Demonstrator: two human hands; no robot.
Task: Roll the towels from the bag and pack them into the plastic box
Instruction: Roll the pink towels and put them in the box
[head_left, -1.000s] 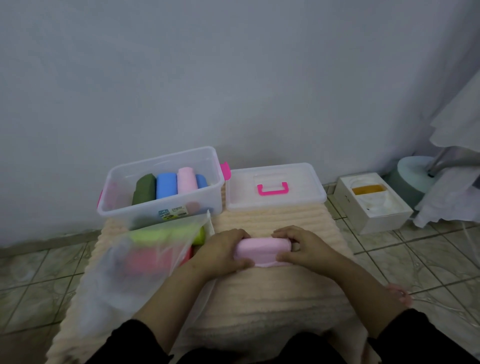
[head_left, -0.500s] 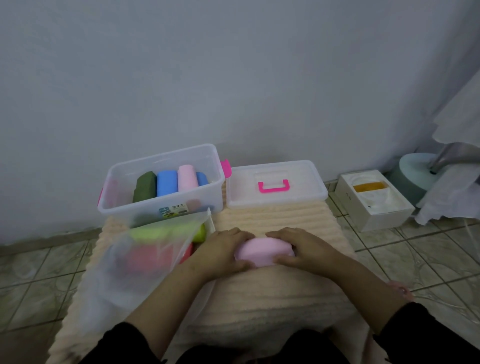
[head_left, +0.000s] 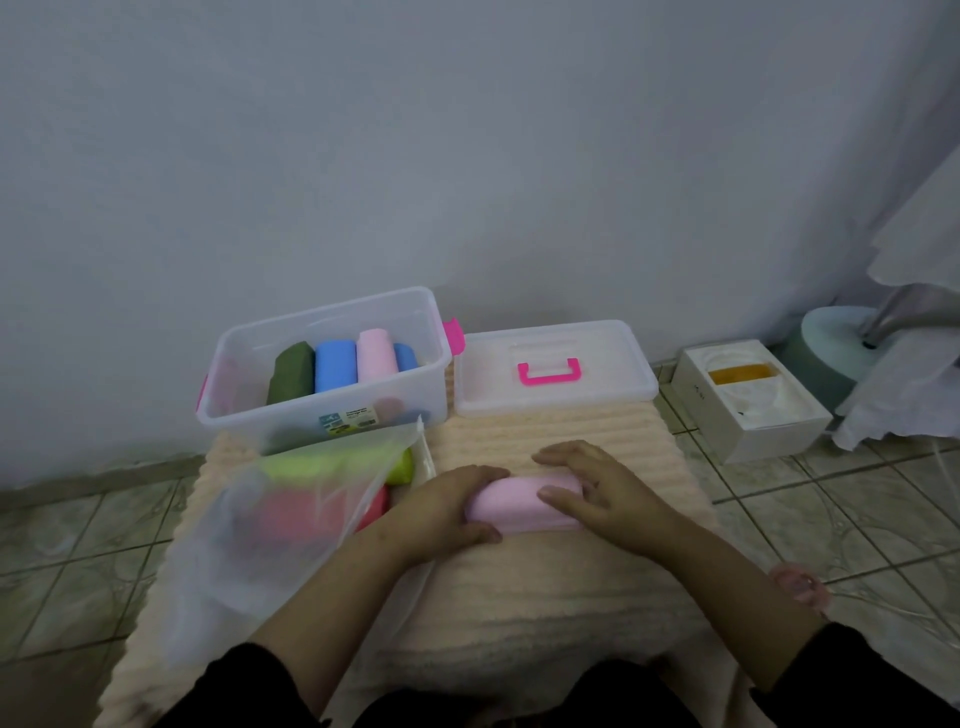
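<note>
A pink towel (head_left: 519, 503), rolled into a short fat roll, lies on the cream ribbed mat (head_left: 545, 597). My left hand (head_left: 447, 512) grips its left end, thumb underneath at the front. My right hand (head_left: 597, 488) curls over its right end, fingers over the top. The clear plastic box (head_left: 249, 410) stands at the back left and holds rolled towels (head_left: 337, 364): a dark green one, a pink one and two blue ones. A translucent bag (head_left: 270, 519) lies left of my hands with green and red towels inside.
The box's clear lid (head_left: 556, 369) with a pink handle lies flat behind my hands by the wall. A white open carton (head_left: 753, 410) stands on the tiled floor at the right, with a pale round base and white cloth beyond it.
The pink towel has been rolled a little further and looks rounder. Both hands have shifted slightly over it; the view has tilted a bit.
</note>
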